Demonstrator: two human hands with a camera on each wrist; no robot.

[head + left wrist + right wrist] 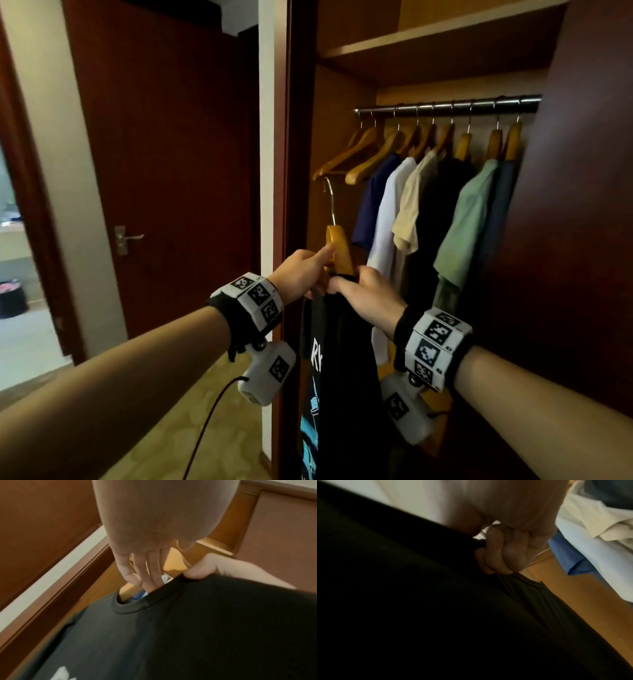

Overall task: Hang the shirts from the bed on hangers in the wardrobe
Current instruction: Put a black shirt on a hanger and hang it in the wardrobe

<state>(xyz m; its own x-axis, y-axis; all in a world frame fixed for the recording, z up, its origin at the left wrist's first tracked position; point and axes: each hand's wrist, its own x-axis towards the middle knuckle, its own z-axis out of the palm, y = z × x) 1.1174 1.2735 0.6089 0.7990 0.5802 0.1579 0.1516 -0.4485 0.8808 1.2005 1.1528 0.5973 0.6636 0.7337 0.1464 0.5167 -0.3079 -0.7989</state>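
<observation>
A black printed T-shirt (342, 377) hangs from both my hands in front of the open wardrobe. A wooden hanger (339, 250) sticks up out of its collar (137, 608), its metal hook (330, 198) free below the rail (445, 104). My left hand (318, 270) holds the hanger at the neck, with its fingers (150, 574) reaching down into the collar and the thumb on the far side. My right hand (346, 281) grips the collar's right edge, fingers (496, 555) curled tightly into the black cloth (522, 585).
Several shirts hang on the rail: navy (373, 205), white (387, 222), cream (411, 205), black, green (469, 219). Two bare wooden hangers (349, 154) hang at the rail's left end. A shelf (428, 37) sits above, a closed door (164, 171) stands left.
</observation>
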